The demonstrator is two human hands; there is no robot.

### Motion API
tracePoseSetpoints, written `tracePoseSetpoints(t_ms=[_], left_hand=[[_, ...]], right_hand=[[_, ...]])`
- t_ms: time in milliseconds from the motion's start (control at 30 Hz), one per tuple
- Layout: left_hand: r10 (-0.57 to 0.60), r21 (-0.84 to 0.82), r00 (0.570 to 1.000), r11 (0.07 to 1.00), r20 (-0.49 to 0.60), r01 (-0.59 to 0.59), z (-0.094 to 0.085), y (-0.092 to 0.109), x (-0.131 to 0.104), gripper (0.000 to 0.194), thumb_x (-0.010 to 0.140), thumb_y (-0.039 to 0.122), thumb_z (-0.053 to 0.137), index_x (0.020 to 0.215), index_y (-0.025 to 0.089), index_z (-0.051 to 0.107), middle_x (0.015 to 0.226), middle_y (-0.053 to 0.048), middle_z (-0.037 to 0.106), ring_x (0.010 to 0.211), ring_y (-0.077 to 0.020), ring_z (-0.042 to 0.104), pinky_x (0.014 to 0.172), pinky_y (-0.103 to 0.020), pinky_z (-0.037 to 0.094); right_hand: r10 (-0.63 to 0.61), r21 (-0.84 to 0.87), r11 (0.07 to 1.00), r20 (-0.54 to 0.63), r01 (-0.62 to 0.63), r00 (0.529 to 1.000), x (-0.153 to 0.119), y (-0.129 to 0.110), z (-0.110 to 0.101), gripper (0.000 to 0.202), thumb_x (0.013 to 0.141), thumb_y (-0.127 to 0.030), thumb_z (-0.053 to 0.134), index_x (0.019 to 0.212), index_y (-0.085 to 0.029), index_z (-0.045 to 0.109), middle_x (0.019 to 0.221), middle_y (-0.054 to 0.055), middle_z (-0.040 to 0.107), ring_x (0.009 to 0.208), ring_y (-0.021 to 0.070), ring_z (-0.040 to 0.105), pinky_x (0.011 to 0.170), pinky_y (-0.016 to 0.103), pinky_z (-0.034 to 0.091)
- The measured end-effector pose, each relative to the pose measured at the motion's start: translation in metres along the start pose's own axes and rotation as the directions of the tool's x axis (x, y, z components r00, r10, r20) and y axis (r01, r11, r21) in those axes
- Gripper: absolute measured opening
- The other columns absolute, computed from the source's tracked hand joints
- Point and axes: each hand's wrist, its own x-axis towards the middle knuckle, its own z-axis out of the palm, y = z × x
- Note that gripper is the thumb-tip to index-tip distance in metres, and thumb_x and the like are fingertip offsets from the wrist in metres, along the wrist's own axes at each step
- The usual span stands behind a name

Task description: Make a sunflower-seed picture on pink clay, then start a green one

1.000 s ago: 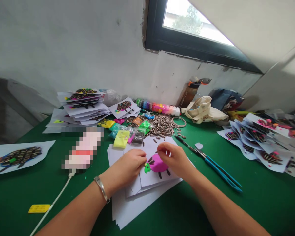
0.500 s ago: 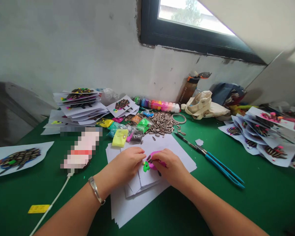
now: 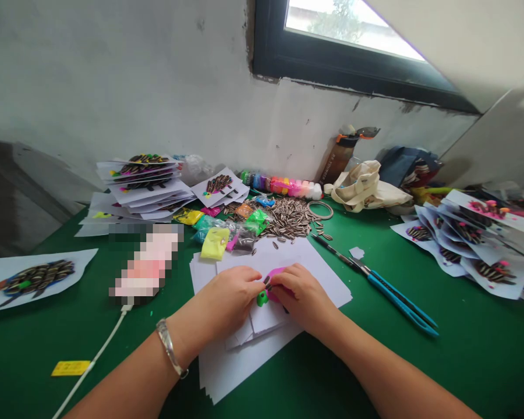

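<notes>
Pink clay [image 3: 276,272] with a green clay piece [image 3: 262,298] at its left lies on the top sheet of a white paper stack [image 3: 227,372]. My right hand [image 3: 303,297] is closed over the clay, its fingertips pinched at a dark striped seed [image 3: 268,283]. My left hand [image 3: 227,299], below a silver bracelet, reaches in from the left with its fingers together and tips at the same seed. Whether the left fingertips grip anything is too small to tell. Part of the clay is hidden under the right hand.
Behind the paper lie a heap of striped seeds [image 3: 288,216] and clay packets [image 3: 215,243]. Blue-handled tweezers [image 3: 402,302] rest on the right. Seed pictures are stacked at left [image 3: 152,195] and right [image 3: 463,233]. A cabled, blurred-out object [image 3: 146,267] lies left.
My left hand's fingertips have moved right, over the green clay's edge, and now meet the right fingertips at the seed. The whole view has shifted slightly.
</notes>
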Motion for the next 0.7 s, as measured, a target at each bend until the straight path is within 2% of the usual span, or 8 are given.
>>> tracePoseSetpoints(t_ms=[233,567,700], left_hand=[[0.039,0.026,0.999,0.999,0.026,-0.04,0.007,-0.003,0.001,0.02,0.089,0.009,0.051,0.083,0.019,0.067,0.083,-0.004,0.062,0.081,-0.0188,0.056,0.072,-0.03,0.045],[0.062,0.06,0.998,0.996,-0.003,-0.061,0.011,-0.003,-0.001,0.019,0.087,0.009,0.052,0.079,0.019,0.066,0.082,-0.003,0.062,0.084,-0.0199,0.055,0.074,-0.032,0.044],[0.064,0.049,0.998,0.997,-0.013,-0.063,0.011,-0.002,0.0,0.019,0.086,0.008,0.052,0.081,0.019,0.066,0.083,-0.003,0.063,0.084,-0.0199,0.056,0.075,-0.032,0.044]], right_hand=[[-0.027,-0.016,0.999,0.03,0.028,0.999,0.0,0.004,0.005,0.011,0.086,-0.011,0.064,0.085,-0.021,0.068,0.085,0.003,0.068,0.083,0.0181,0.057,0.078,0.031,0.043],[-0.062,-0.037,0.997,0.034,0.064,0.997,0.001,0.007,0.009,0.011,0.088,-0.014,0.062,0.084,-0.021,0.068,0.083,0.003,0.068,0.08,0.0174,0.056,0.077,0.032,0.042],[-0.046,-0.034,0.998,-0.013,0.045,0.999,0.0,0.006,0.005,0.009,0.087,-0.015,0.063,0.088,-0.021,0.069,0.084,0.004,0.067,0.082,0.0185,0.055,0.077,0.032,0.041]])
